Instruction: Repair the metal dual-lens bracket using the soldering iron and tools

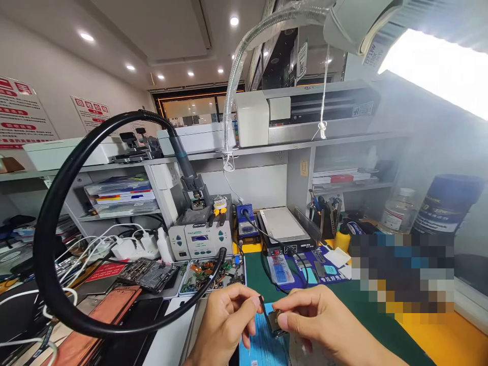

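Note:
Low in the middle of the head view, my left hand (231,320) pinches the upper end of a thin black strip (263,306) between thumb and forefinger. My right hand (310,317) is closed by thumb and fingertips on a small dark, flat electronic part (275,325) with a greyish face. The strip runs down to this part; whether the two are joined I cannot tell. Beneath both hands lies a light blue sheet or pad (259,340) on a green mat (255,269). My fingers partly cover the small part.
A thick black hose (41,239) loops on the left from a hot-air station (200,239). Behind my hands are a tray of small circuit parts (209,274), a blue soldering station (246,223) and a flat heating plate (284,223). Phone housings (114,315) lie left; a bright lamp (438,66) hangs above right.

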The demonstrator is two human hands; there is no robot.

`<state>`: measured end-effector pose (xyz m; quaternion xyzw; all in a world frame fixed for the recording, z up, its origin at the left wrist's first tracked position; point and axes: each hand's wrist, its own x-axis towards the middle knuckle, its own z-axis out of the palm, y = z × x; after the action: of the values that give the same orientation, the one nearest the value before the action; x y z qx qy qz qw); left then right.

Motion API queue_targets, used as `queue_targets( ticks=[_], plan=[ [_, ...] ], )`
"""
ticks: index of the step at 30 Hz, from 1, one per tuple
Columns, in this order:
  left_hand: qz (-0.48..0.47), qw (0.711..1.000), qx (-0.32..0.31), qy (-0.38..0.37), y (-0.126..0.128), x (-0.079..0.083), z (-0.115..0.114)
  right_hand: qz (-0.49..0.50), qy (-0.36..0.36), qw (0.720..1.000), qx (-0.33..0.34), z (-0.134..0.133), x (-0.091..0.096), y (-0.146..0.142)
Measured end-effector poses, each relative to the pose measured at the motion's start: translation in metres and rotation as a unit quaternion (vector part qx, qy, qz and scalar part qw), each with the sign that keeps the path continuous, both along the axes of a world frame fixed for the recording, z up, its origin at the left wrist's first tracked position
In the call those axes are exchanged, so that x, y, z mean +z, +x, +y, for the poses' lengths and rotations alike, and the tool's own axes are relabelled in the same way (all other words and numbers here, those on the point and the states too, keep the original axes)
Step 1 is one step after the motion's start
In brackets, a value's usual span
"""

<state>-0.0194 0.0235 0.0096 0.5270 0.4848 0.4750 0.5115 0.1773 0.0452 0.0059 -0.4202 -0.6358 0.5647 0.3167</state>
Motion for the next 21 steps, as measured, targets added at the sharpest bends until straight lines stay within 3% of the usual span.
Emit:
queue_targets(
  ticks=[21],
  plan=[
    [-0.011, 1.000, 0.001, 0.004, 0.0003, -0.0058, 0.0025, 0.030, -0.024, 0.999, 0.004, -0.0021, -0.0024, 0.0001]
  ],
)
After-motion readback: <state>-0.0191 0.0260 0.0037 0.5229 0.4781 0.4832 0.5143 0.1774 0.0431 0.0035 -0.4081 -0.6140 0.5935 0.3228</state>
